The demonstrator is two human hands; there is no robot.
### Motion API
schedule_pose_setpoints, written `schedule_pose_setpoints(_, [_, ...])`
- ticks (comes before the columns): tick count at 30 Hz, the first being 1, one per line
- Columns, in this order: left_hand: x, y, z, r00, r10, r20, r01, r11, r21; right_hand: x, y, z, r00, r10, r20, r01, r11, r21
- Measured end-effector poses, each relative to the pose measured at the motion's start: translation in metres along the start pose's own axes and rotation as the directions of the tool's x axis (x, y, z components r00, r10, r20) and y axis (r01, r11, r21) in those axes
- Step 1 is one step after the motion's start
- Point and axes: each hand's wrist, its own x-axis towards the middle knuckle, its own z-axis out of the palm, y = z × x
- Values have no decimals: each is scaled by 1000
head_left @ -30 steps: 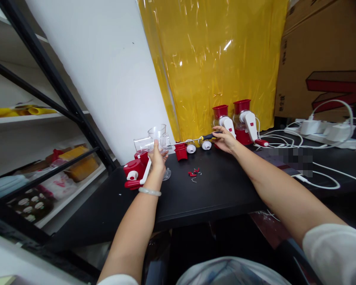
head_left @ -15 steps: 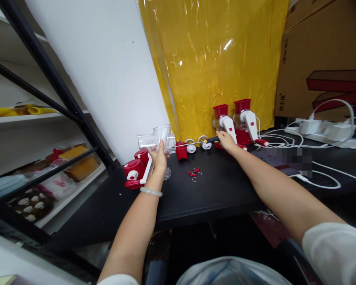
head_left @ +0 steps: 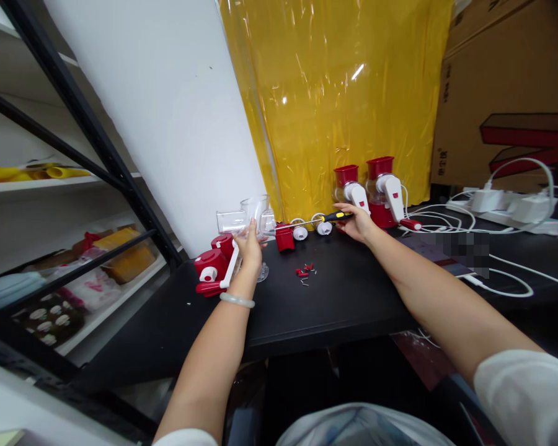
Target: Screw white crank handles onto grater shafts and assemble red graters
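Observation:
My left hand [head_left: 250, 246] is closed around a clear plastic housing [head_left: 253, 217] that stands on the black table [head_left: 307, 303], next to a red and white crank unit [head_left: 214, 267]. My right hand [head_left: 358, 223] grips the black and yellow handle of a screwdriver [head_left: 328, 217], whose shaft points left toward the clear housing. A red block [head_left: 284, 237] and two small white wheels [head_left: 311, 230] lie under the shaft. Small red clips and screws [head_left: 305, 272] are scattered on the table between my hands.
Two assembled red and white grinders [head_left: 374, 189] stand against the yellow plastic sheet [head_left: 339, 93]. White cables and a power strip [head_left: 502, 207] lie at the right, below cardboard boxes [head_left: 506, 93]. A black shelf rack [head_left: 65, 186] with packaged goods stands at the left.
My left hand tipped the clear housing and shifted it slightly right. My right hand dipped toward the table with the screwdriver, then rose again a little.

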Motion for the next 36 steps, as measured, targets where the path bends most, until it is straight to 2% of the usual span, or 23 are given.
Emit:
schedule_pose_setpoints(3, [2, 0, -1, 1000, 15, -8, -16, 1000, -7, 3, 3, -2, 999, -15, -37, 8, 984, -178])
schedule_pose_setpoints(6, [4, 2, -1, 999, 20, -27, -20, 1000, -24, 6, 8, -5, 995, -84, -62, 48, 893, -448])
schedule_pose_setpoints(8, [6, 4, -2, 999, 21, -27, -21, 999, -34, 7, 11, -6, 991, -125, -38, 87, 848, -523])
schedule_pose_setpoints(10, [6, 5, -2, 1000, 17, -20, -17, 999, -37, 6, 12, -5, 993, -116, -8, 99, 875, -473])
schedule_pose_setpoints(14, [6, 3, -1, 1000, 6, -18, -7, 1000, -30, 2, 9, 0, 999, -52, 14, 54, 977, -204])
schedule_pose_setpoints(18, [6, 0, -2, 1000, 16, 5, -16, 1000, -17, -1, 3, 2, 999, -15, 31, 16, 998, -52])
schedule_pose_setpoints(20, [6, 0, -2, 1000, 19, 7, -19, 1000, -20, -1, 4, 2, 1000, -25, 13, 26, 996, -82])
schedule_pose_setpoints(22, [6, 0, -2, 1000, 6, 0, -6, 1000, -21, 0, 5, 2, 998, -61, -24, 56, 982, -183])
schedule_pose_setpoints(26, [5, 2, -1, 1000, -10, -14, 10, 1000, -14, 1, 8, 1, 979, -194, -65, 147, 890, -432])
schedule_pose_setpoints(28, [4, 3, -1, 1000, -4, -4, 4, 1000, -10, 0, 7, 1, 967, -241, -79, 170, 847, -503])
schedule_pose_setpoints(32, [4, 4, -2, 1000, -7, 1, 7, 1000, -4, -1, 4, 2, 962, -265, -68, 198, 847, -494])
schedule_pose_setpoints(36, [4, 4, -2, 1000, -16, -13, 16, 1000, -8, 0, 5, 4, 965, -259, -47, 231, 919, -321])
